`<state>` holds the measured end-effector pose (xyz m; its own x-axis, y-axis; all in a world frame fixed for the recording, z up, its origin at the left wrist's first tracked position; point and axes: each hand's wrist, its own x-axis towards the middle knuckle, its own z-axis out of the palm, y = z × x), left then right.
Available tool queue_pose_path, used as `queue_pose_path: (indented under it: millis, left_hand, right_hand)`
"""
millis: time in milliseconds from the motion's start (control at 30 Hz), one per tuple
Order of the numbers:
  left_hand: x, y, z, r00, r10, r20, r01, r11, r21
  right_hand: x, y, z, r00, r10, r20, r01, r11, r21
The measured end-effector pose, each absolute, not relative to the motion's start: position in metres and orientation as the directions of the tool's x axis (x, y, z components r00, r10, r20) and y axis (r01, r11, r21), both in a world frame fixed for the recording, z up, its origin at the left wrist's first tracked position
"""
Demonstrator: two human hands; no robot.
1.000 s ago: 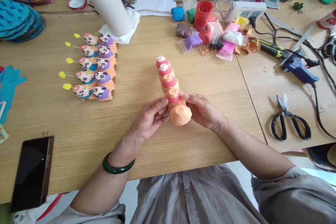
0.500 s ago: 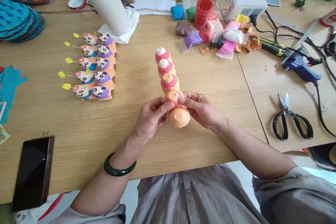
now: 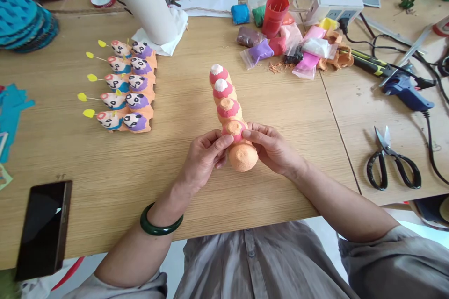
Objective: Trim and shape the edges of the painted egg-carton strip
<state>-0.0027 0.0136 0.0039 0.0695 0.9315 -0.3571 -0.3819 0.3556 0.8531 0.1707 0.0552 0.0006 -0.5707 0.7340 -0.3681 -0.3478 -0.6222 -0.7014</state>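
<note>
An orange egg-carton strip (image 3: pixel 229 114) with several bumps, some ringed in pink clay and two capped white, lies on the wooden table (image 3: pixel 105 168) in front of me. My left hand (image 3: pixel 205 159) grips its near end from the left, thumb and fingers pinched at the pink ring of the fourth bump. From the right, my right hand (image 3: pixel 271 147) pinches the same pink ring with its fingertips. The nearest bump is plain orange and sits between both hands.
A row of painted panda figures (image 3: pixel 128 86) with yellow-tipped sticks stands at the left. Black scissors (image 3: pixel 393 163) and a blue glue gun (image 3: pixel 405 88) lie at the right. Clay bags (image 3: pixel 298 49), a red cup (image 3: pixel 274 16), a white cylinder (image 3: pixel 143 2) sit behind. A phone (image 3: pixel 44 229) lies near left.
Both hands' fingertips have closed in on the pink ring of the fourth bump, and the strip has shifted slightly; the view moved a little.
</note>
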Motion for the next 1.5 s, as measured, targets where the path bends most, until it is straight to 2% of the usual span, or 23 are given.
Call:
queue_pose_path:
  millis: [333, 600, 800, 967, 1100, 1167, 1267, 1333, 1400, 1500]
  left_hand:
    - [-0.002, 0.012, -0.001, 0.077, 0.948, -0.308, -0.328, 0.316, 0.89]
    - [-0.001, 0.013, 0.005, 0.095, 0.942, -0.322, -0.362, 0.334, 0.87]
    - [-0.004, 0.014, 0.003, 0.153, 0.937, -0.315, -0.359, 0.349, 0.865]
    - [-0.009, 0.015, 0.001, 0.086, 0.946, -0.312, -0.286, 0.324, 0.902]
    - [-0.01, 0.017, 0.004, 0.13, 0.915, -0.382, -0.26, 0.403, 0.877]
    - [-0.011, 0.017, 0.005, 0.135, 0.894, -0.427, -0.257, 0.448, 0.856]
    - [-0.015, 0.017, 0.003, 0.083, 0.889, -0.451, -0.202, 0.458, 0.866]
    - [-0.019, 0.017, 0.0, 0.051, 0.897, -0.439, -0.102, 0.442, 0.891]
    - [-0.025, 0.016, -0.003, -0.028, 0.92, -0.39, 0.018, 0.39, 0.92]
    - [-0.034, 0.017, -0.005, -0.203, 0.949, -0.241, 0.126, 0.27, 0.955]
  right_hand:
    - [0.17, 0.053, 0.0, -0.526, 0.794, -0.305, -0.35, -0.529, -0.773]
    - [0.172, 0.054, 0.0, -0.568, 0.752, -0.335, -0.382, -0.602, -0.702]
    - [0.173, 0.055, 0.002, -0.564, 0.761, -0.32, -0.378, -0.583, -0.719]
    - [0.173, 0.058, 0.0, -0.608, 0.694, -0.386, -0.337, -0.666, -0.666]
    - [0.174, 0.062, -0.005, -0.548, 0.706, -0.449, -0.289, -0.663, -0.69]
    - [0.175, 0.064, -0.006, -0.478, 0.74, -0.473, -0.242, -0.628, -0.74]
    - [0.179, 0.067, -0.007, -0.367, 0.821, -0.437, -0.045, -0.485, -0.874]
    - [0.182, 0.069, -0.007, -0.297, 0.901, -0.316, 0.108, -0.297, -0.949]
    - [0.184, 0.07, -0.008, -0.267, 0.947, -0.181, 0.216, -0.124, -0.969]
    - [0.185, 0.07, -0.008, -0.268, 0.961, -0.076, 0.274, 0.0, -0.962]
